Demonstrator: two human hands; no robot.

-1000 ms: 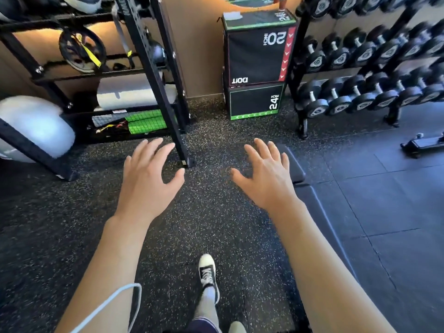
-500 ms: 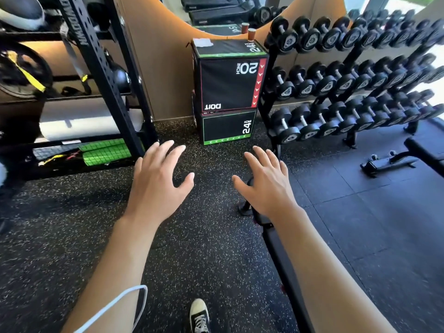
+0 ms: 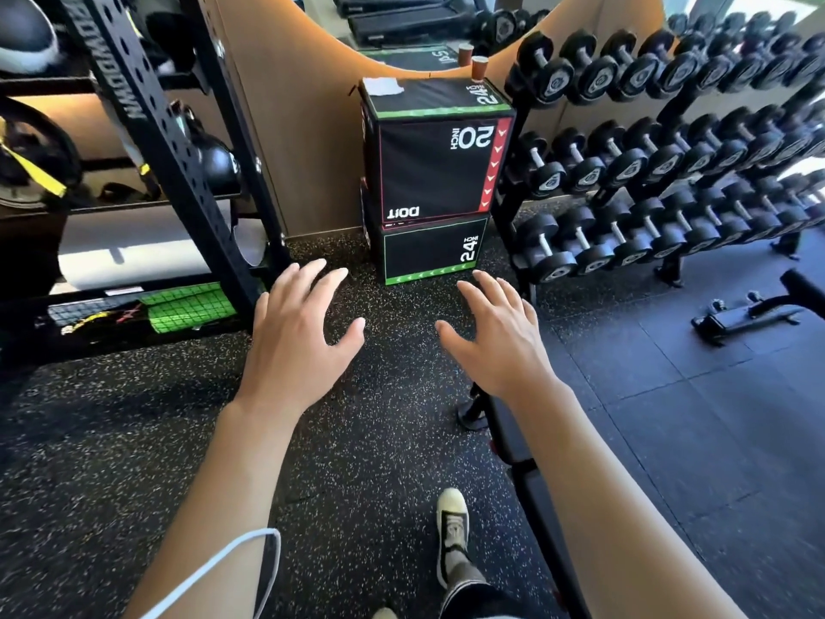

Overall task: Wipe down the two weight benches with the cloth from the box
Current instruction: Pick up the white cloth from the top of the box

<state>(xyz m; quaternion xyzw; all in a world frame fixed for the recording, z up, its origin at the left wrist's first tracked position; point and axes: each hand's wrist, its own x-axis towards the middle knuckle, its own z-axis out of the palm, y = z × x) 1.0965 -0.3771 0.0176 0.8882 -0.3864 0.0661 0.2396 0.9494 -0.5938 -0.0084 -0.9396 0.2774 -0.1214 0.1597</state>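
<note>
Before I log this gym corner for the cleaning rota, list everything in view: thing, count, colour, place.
cloth: one, white, on the top box's far left corner
plyo boxes: two stacked, black with green and red trim, against the wall, centre
paper cups: two, brown, by the top box's far right edge; the farther may be a mirror reflection
dumbbells: many, black, on the tiered rack, right
storage rack: one, black, left
mats: green, rack's bottom shelf
bench: one, black, under the right forearm
second bench: partly seen, black, far right
shoe: one, black and white, bottom centre
left hand: open, empty
right hand: open, empty
</note>
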